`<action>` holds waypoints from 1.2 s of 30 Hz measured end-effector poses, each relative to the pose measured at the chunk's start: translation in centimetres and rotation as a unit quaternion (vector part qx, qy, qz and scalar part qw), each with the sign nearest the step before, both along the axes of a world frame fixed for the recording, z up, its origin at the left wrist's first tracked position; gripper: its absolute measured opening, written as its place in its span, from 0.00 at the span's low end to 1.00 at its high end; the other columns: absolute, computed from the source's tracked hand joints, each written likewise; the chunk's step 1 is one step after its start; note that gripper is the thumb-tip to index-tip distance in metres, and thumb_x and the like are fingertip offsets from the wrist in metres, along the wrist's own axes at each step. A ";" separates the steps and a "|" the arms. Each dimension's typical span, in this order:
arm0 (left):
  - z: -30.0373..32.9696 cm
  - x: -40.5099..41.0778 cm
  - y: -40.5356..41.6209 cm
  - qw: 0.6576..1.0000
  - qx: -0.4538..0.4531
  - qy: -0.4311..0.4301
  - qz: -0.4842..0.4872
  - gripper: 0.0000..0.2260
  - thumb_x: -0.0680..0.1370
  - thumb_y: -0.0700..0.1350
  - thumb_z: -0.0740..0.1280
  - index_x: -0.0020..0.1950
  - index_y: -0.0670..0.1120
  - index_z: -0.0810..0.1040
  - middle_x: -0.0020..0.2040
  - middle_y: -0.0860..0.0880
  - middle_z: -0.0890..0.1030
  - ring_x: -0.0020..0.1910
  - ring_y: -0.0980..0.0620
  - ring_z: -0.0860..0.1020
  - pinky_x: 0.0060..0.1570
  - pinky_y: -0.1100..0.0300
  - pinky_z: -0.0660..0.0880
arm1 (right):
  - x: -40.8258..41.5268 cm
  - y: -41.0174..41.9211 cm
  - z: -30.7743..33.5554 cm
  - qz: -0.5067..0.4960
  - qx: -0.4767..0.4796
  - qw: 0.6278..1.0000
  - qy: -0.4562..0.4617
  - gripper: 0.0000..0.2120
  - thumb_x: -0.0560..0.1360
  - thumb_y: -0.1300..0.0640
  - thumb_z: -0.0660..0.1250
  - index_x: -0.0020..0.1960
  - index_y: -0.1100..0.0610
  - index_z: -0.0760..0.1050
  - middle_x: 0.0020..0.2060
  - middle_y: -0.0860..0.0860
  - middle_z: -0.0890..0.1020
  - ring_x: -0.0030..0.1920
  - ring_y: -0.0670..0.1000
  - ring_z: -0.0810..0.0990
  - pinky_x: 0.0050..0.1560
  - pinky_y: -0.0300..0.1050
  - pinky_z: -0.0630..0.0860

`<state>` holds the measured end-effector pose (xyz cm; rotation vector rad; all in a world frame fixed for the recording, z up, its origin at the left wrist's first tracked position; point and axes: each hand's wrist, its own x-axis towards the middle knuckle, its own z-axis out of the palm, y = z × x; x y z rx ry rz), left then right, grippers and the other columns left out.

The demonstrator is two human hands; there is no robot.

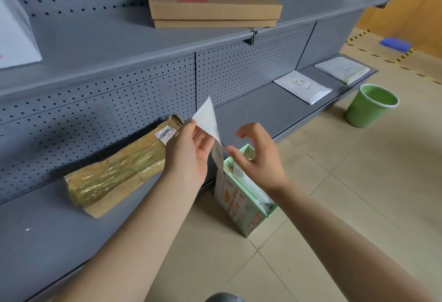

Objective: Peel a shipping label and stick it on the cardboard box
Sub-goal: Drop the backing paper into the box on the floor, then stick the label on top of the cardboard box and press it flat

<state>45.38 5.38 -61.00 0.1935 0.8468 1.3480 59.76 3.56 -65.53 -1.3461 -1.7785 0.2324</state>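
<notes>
Two bare hands work before a grey shelf unit (pixel 100 38). At 9 o'clock a tape-wrapped parcel (pixel 114 170) lies on the lower shelf. The left hand (pixel 189 151) pinches a white label sheet (pixel 207 120), which rises toward 1 o'clock above the fingers, its lower edge trailing down between both hands. The right hand (pixel 258 155), at 3 o'clock of the sheet, is spread wide and holds nothing. A flat cardboard box (pixel 212 2) sits at 12 o'clock on the upper shelf. A green bucket (pixel 370 105) stands at 2 o'clock.
</notes>
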 end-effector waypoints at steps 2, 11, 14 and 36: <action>2.5 0.5 -0.5 1.000 0.006 -0.015 0.000 0.08 0.79 0.41 0.61 0.55 0.40 0.74 0.48 0.45 0.79 0.48 0.52 0.79 0.45 0.61 0.79 | -0.8 0.0 2.8 0.019 0.029 0.998 -0.044 0.15 0.72 0.51 0.68 0.49 0.63 0.73 0.44 0.52 0.76 0.46 0.49 0.74 0.49 0.38 0.69; 14.8 -0.1 -4.8 1.000 0.019 0.003 -0.021 0.07 0.78 0.40 0.60 0.52 0.41 0.77 0.53 0.45 0.80 0.56 0.49 0.79 0.53 0.53 0.77 | -2.5 -3.0 14.9 -0.055 0.003 0.992 0.117 0.03 0.73 0.63 0.66 0.41 0.57 0.74 0.37 0.48 0.78 0.39 0.39 0.75 0.44 0.37 0.72; 20.0 -1.2 -6.4 0.999 0.029 0.022 -0.018 0.09 0.78 0.41 0.59 0.54 0.42 0.76 0.55 0.47 0.81 0.57 0.49 0.79 0.55 0.50 0.75 | -3.3 -4.3 20.6 -0.054 -0.047 0.973 0.222 0.09 0.73 0.61 0.67 0.38 0.50 0.71 0.35 0.44 0.78 0.39 0.45 0.77 0.44 0.40 0.74; 56.8 -9.0 -11.8 0.893 0.191 0.326 0.244 0.07 0.72 0.38 0.71 0.46 0.47 0.77 0.42 0.53 0.82 0.40 0.59 0.80 0.42 0.66 0.75 | -9.5 -6.5 60.2 0.163 0.002 0.919 0.360 0.06 0.74 0.56 0.68 0.39 0.50 0.74 0.41 0.52 0.82 0.42 0.51 0.80 0.47 0.53 0.78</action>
